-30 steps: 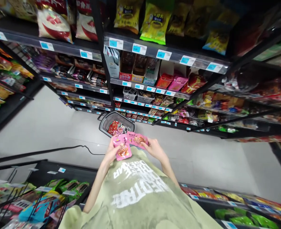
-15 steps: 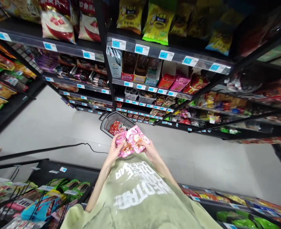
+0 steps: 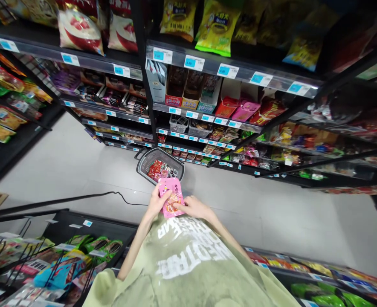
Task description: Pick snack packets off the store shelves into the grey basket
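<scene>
Two pink snack packets, now brought together so that mainly one pink snack packet point(image 3: 172, 187) shows its face, are held in front of my shirt. My left hand point(image 3: 157, 202) grips the left edge, thumb across the front. My right hand point(image 3: 191, 207) closes on the lower right side, its thumb also on the front. How the packets overlap is hidden. Just beyond them on the floor stands a grey shopping basket point(image 3: 140, 167) with red, pink and dark packets inside.
Ahead, a black shelf unit point(image 3: 227, 70) carries boxed and bagged snacks. Yellow snack bags point(image 3: 217, 27) lie on its upper shelf. Behind me at lower left are hanging packets point(image 3: 59, 268). Grey floor point(image 3: 239, 192) runs between the shelves, and a black cable point(image 3: 123, 197) crosses at left.
The two pink packets, fanned apart before, are now stacked or aligned into one outline. My right hand has moved slightly left and down, and more of the basket shows.
</scene>
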Action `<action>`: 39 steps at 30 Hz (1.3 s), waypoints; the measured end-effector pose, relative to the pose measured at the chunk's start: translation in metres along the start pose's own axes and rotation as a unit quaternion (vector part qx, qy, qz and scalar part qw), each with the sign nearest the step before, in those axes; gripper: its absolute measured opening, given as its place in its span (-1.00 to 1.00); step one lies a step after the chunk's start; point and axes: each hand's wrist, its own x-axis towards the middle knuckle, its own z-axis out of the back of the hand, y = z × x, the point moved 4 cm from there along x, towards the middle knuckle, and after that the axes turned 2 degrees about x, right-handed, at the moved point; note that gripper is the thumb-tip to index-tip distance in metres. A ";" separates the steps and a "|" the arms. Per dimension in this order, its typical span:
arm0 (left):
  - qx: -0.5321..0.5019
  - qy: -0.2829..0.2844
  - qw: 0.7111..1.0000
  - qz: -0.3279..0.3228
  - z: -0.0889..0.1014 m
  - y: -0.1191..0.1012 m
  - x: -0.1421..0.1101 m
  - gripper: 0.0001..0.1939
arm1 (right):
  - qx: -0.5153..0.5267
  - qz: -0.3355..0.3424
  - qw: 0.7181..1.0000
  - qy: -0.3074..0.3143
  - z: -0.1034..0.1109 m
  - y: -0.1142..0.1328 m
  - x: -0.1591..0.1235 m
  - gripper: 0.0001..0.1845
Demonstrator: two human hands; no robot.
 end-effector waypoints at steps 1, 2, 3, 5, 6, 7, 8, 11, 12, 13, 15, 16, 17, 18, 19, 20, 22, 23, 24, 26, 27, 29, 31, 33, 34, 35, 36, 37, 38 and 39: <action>0.014 0.005 1.000 -0.004 -0.002 -0.002 -0.001 -0.60 | -0.010 0.004 1.000 -0.009 0.002 0.000 0.000 -0.52; 0.022 0.011 1.000 -0.009 -0.003 -0.004 -0.003 -0.59 | -0.011 0.009 1.000 -0.020 0.003 0.001 -0.001 -0.57; 0.026 0.018 0.999 -0.015 -0.006 -0.006 -0.004 -0.58 | -0.006 0.017 0.999 -0.036 0.006 0.002 -0.001 -0.62; 0.008 0.048 0.999 -0.022 -0.011 -0.009 -0.005 -0.51 | 0.022 0.028 0.997 -0.073 0.011 0.002 -0.001 -0.60; -0.022 0.067 0.997 -0.016 -0.013 -0.010 -0.006 -0.47 | 0.036 0.027 0.995 -0.085 0.012 0.002 -0.002 -0.58; -0.065 0.088 0.994 -0.002 -0.015 -0.010 -0.006 -0.42 | 0.050 0.024 0.994 -0.093 0.013 0.001 -0.002 -0.57; -0.113 0.107 0.988 0.018 -0.016 -0.010 -0.007 -0.36 | 0.064 0.019 0.993 -0.099 0.014 0.000 -0.002 -0.57; -0.202 0.152 0.965 0.071 -0.015 -0.008 -0.007 -0.19 | 0.111 0.015 0.988 -0.103 0.013 -0.007 -0.003 -0.58; -0.205 0.162 0.962 0.077 -0.014 -0.009 -0.007 -0.12 | 0.130 0.016 0.986 -0.102 0.012 -0.010 -0.003 -0.57; -0.201 0.171 0.961 0.079 -0.012 -0.009 -0.007 -0.05 | 0.148 0.015 0.984 -0.101 0.011 -0.013 -0.003 -0.56; -0.186 0.186 0.962 0.079 -0.010 -0.012 -0.008 0.05 | 0.181 0.013 0.978 -0.100 0.009 -0.020 -0.004 -0.54; -0.178 0.190 0.962 0.079 -0.010 -0.013 -0.009 0.07 | 0.197 0.012 0.975 -0.099 0.008 -0.023 -0.004 -0.53; -0.170 0.189 0.964 0.079 -0.010 -0.014 -0.009 0.08 | 0.212 0.011 0.972 -0.097 0.007 -0.026 -0.004 -0.52; -0.159 0.183 0.967 0.077 -0.010 -0.016 -0.010 0.08 | 0.228 0.010 0.969 -0.096 0.006 -0.028 -0.004 -0.51; -0.146 0.169 0.972 0.072 -0.011 -0.017 -0.010 0.08 | 0.244 0.010 0.965 -0.096 0.005 -0.030 -0.004 -0.51; -0.129 0.149 0.978 0.065 -0.011 -0.018 -0.009 0.07 | 0.259 0.010 0.961 -0.097 0.006 -0.031 -0.003 -0.52; -0.098 0.102 0.989 0.051 -0.012 -0.020 -0.008 0.04 | 0.293 0.011 0.951 -0.102 0.008 -0.032 -0.003 -0.53; -0.090 0.076 0.992 0.045 -0.012 -0.021 -0.008 0.02 | 0.314 0.008 0.943 -0.106 0.010 -0.032 -0.002 -0.54; -0.088 0.051 0.994 0.042 -0.011 -0.020 -0.007 0.00 | 0.336 0.003 0.935 -0.113 0.013 -0.033 -0.002 -0.55; -0.099 0.018 0.994 0.044 -0.010 -0.017 -0.004 -0.06 | 0.380 -0.012 0.915 -0.136 0.021 -0.035 -0.003 -0.58; -0.108 0.012 0.993 0.048 -0.009 -0.014 -0.003 -0.09 | 0.401 -0.019 0.903 -0.152 0.026 -0.037 -0.004 -0.59; -0.119 0.013 0.991 0.054 -0.006 -0.006 0.001 -0.16 | 0.446 -0.025 0.877 -0.174 0.034 -0.043 -0.006 -0.61; -0.113 0.011 0.992 0.047 -0.002 0.001 0.004 -0.21 | 0.501 -0.021 0.847 -0.177 0.040 -0.052 -0.010 -0.59; -0.086 0.001 0.996 0.032 0.001 0.006 0.007 -0.31 | 0.548 -0.012 0.818 -0.177 0.043 -0.061 -0.014 -0.55; -0.067 -0.002 0.997 0.023 0.002 0.007 0.008 -0.40 | 0.561 -0.008 0.808 -0.181 0.043 -0.066 -0.017 -0.54; -0.051 0.000 0.999 0.013 0.002 0.007 0.009 -0.49 | 0.566 -0.006 0.803 -0.188 0.043 -0.069 -0.019 -0.55; -0.045 0.006 0.999 0.006 0.001 0.006 0.009 -0.57 | 0.563 -0.007 0.804 -0.190 0.042 -0.070 -0.019 -0.56; -0.049 0.021 0.999 0.003 -0.002 0.005 0.009 -0.61 | 0.556 -0.011 0.811 -0.184 0.039 -0.069 -0.019 -0.56; -0.064 0.040 0.997 0.006 -0.005 0.004 0.008 -0.61 | 0.543 -0.015 0.823 -0.167 0.035 -0.066 -0.017 -0.57; -0.083 0.059 0.995 0.012 -0.008 0.002 0.006 -0.59 | 0.522 -0.018 0.841 -0.139 0.030 -0.061 -0.014 -0.57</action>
